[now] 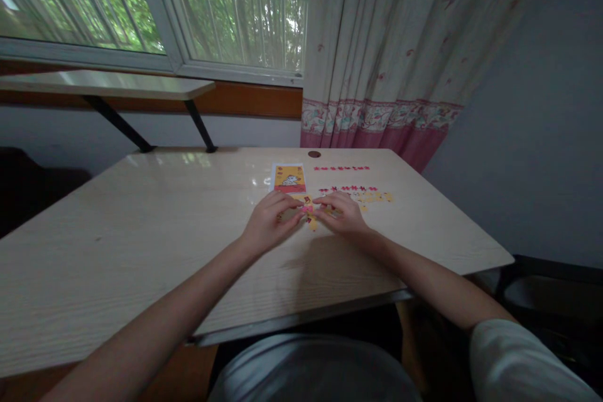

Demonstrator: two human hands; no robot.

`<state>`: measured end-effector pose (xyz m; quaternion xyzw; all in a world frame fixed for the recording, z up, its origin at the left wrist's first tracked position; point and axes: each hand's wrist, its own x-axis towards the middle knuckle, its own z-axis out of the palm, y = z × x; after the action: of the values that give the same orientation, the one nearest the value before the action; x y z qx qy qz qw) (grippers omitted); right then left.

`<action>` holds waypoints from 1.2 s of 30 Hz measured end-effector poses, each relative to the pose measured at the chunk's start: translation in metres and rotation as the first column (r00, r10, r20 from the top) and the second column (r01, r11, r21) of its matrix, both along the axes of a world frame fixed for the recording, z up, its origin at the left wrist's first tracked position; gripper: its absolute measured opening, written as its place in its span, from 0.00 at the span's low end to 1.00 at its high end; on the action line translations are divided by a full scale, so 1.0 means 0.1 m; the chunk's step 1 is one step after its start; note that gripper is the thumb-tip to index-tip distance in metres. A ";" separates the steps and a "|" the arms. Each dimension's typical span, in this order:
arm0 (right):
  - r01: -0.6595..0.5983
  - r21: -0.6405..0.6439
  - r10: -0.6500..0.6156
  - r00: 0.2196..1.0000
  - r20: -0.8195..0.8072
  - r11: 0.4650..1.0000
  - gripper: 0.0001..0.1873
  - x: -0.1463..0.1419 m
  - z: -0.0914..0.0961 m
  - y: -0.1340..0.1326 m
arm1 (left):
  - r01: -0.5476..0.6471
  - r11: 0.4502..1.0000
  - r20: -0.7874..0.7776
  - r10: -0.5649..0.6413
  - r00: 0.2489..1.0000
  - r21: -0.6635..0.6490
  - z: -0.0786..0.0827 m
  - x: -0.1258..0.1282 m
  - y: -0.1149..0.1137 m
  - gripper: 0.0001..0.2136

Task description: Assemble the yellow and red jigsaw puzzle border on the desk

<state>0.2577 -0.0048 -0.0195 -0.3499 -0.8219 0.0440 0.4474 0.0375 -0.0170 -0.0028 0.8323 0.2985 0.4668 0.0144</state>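
Note:
Over the middle of the desk, my left hand (271,220) and my right hand (345,212) face each other with thumbs and forefingers bent inward. Between the fingertips is a small pink jigsaw puzzle piece (307,208), pinched from both sides. Yellow puzzle pieces (313,224) lie under and around the fingers, partly hidden by them. Just beyond my left hand is a picture card (289,179), yellow and red, with a white animal drawn on it. How the pieces under my hands join is too small to tell.
Right of the card runs a row of red puzzle pieces (342,168). A second red row (351,188) and several yellow pieces (377,197) lie nearer my right hand. A raised shelf (108,83) stands at the back left of the wooden desk (155,220), whose cable hole (314,154) is at the back.

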 end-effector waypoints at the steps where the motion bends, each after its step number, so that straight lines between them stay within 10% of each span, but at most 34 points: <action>1: -0.001 0.016 0.001 1.000 0.010 1.000 0.12 0.00 0.00 0.00 | 0.006 1.000 -0.001 -0.006 1.000 0.005 0.00 0.00 0.00 0.05; 14: -0.031 0.075 0.026 0.998 0.064 0.997 0.10 0.02 0.05 -0.04 | 0.050 0.998 -0.028 -0.050 0.998 -0.027 0.03 0.00 -0.03 0.07; 23: -0.079 -0.259 0.161 0.936 0.312 0.963 0.07 0.19 -0.04 -0.07 | 0.132 0.968 -0.296 -0.193 0.935 -0.213 -0.02 -0.20 0.04 0.09; 36: -0.065 -0.311 0.186 0.908 0.377 0.948 0.08 0.20 -0.01 -0.09 | 0.185 0.943 -0.480 -0.302 0.823 -0.275 -0.07 -0.11 -0.02 0.11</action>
<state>0.2782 -0.0140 -0.0201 -0.3592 -0.9015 0.1208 0.2092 0.0265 -0.0194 -0.0094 0.9514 0.2309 0.1855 0.0842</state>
